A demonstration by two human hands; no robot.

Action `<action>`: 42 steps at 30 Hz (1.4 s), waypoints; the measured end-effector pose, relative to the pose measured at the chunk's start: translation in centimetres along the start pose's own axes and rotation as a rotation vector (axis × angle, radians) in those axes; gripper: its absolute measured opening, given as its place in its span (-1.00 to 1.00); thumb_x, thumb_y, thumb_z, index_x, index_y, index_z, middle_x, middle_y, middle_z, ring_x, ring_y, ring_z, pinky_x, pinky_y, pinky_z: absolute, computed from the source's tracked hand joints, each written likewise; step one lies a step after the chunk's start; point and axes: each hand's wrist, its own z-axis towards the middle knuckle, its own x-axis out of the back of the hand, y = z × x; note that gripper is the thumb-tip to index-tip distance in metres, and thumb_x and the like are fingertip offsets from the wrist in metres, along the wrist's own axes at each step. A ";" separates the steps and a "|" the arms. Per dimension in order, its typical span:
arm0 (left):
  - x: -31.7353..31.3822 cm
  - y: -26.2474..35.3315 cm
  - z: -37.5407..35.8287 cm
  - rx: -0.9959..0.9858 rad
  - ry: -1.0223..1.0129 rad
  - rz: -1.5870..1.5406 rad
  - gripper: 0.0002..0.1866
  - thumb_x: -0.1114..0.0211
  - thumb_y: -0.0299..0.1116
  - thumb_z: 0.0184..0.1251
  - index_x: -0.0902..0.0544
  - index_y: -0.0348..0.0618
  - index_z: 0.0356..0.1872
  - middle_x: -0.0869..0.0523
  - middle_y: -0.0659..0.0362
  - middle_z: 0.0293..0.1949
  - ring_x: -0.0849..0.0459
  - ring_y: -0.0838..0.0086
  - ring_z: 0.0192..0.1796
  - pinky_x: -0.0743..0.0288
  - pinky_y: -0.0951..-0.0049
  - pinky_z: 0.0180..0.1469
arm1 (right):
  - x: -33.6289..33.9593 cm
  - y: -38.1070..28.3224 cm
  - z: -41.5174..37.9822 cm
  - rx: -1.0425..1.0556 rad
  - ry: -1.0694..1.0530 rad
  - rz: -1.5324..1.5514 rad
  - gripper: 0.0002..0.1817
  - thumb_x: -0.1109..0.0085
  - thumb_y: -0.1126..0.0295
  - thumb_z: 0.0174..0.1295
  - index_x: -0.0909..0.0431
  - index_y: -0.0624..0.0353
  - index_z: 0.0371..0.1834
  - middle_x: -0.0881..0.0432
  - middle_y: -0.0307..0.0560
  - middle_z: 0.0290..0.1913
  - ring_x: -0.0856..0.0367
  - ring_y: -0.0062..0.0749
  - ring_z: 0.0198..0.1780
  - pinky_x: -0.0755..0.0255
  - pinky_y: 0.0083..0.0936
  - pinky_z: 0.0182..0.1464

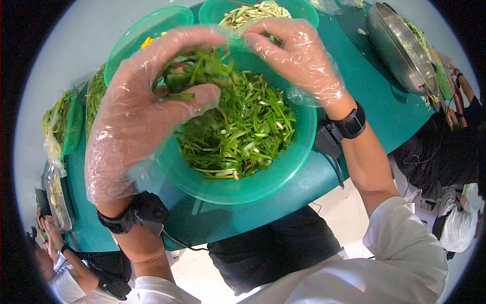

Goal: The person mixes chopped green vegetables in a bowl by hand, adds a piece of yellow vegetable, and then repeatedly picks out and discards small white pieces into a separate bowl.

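Note:
A green plastic bowl [228,195] holds chopped green leaves and stalks [248,126]. Over its left side is my left hand [147,106], in a clear plastic glove, its fingers curled around a bunch of the chopped greens [200,71] with the thumb below. The bunch is blurred at its edges. My right hand [293,55], gloved the same way, is above the bowl's upper right rim with its fingers bent and the fingertips close together; whether something small is between them is hidden. Both wrists carry black straps with small devices.
Behind are a green bowl of pale cut strips [253,14] and another green bowl [119,48] with yellow pieces. A metal pan [400,48] stands at the right. Leafy greens [58,119] lie at the left. Other people are partly visible at both sides.

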 end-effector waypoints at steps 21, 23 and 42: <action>-6.2 -3.4 -1.2 -0.135 -0.273 0.427 -0.25 -0.62 -0.37 -0.02 -0.56 0.04 0.30 -0.54 -0.11 0.36 -0.61 -0.11 0.29 -0.49 0.05 0.41 | -0.3 0.1 -0.1 -0.039 0.008 0.025 -0.79 -0.31 0.33 0.44 -0.73 0.28 -0.09 -0.80 0.01 -0.20 -0.72 -0.31 -0.23 -0.59 -0.37 -0.07; -5.6 -3.3 -0.3 -0.074 -0.336 0.420 -0.30 -0.62 -0.45 -0.06 -0.59 -0.03 0.23 -0.62 -0.05 0.25 -0.65 -0.01 0.25 -0.50 0.14 0.40 | -0.2 0.0 -0.1 -0.037 0.001 0.043 -0.79 -0.31 0.33 0.44 -0.72 0.29 -0.09 -0.80 0.02 -0.19 -0.72 -0.30 -0.22 -0.59 -0.37 -0.05; -0.6 1.0 -0.2 0.069 0.163 -0.109 -0.44 -0.49 -0.51 0.33 -0.63 -0.15 0.37 -0.74 0.16 0.22 -0.65 0.44 0.29 -0.46 0.38 0.42 | -0.1 -0.1 -0.3 -0.009 0.025 0.010 -0.78 -0.32 0.30 0.43 -0.74 0.26 -0.11 -0.80 0.04 -0.21 -0.75 -0.22 -0.23 -0.59 -0.36 -0.09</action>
